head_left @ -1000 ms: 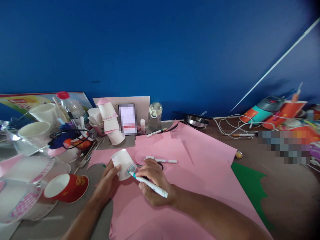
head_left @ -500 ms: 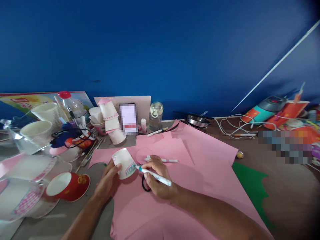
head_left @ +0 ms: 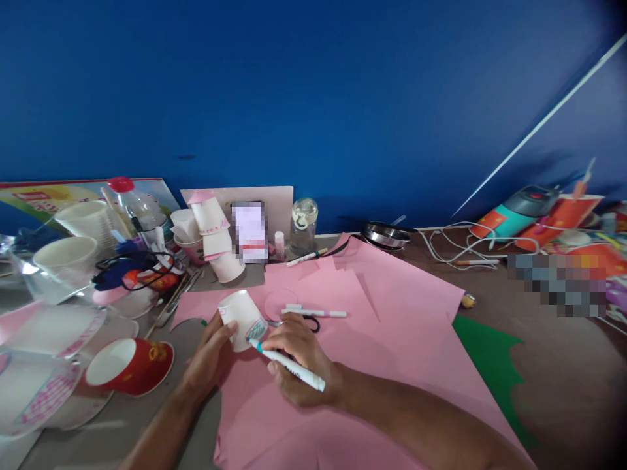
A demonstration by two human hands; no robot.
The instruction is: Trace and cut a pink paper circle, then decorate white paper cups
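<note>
Deep blue wall fills the whole back of the view, and below it runs a cluttered brown bench (head_left: 563,365). Biggest thing on it is the large pink paper sheet (head_left: 392,307), spread across the middle, with a green scalloped paper cutout (head_left: 490,365) poking out from under its right edge. Off to the left lies a red paper bowl with a white inside (head_left: 130,365), tipped on its side, and behind it a stack of decorated white paper cups (head_left: 213,238) leans by the wall.

Now to the action at the near centre. The left hand (head_left: 208,362) steadies a small white paper cup with teal marking on its side (head_left: 242,316), which lies tilted over the left edge of the pink sheet, base toward the wall; the thumb is pressed against the cup's near side and the other fingers are hidden behind it. The right hand (head_left: 298,356) sits just to the right, fingers pinched together around a white marker with a teal tip (head_left: 287,365). Its long axis runs from lower right up to upper left, and the tip lands right at the cup's lower edge, touching the teal patch or just off it. So the cup lies up and left of the pen fingers, and the right hand is the one doing the marking.

Just beyond the knuckles, a second white pen (head_left: 316,313) rests flat on the pink sheet.
</note>
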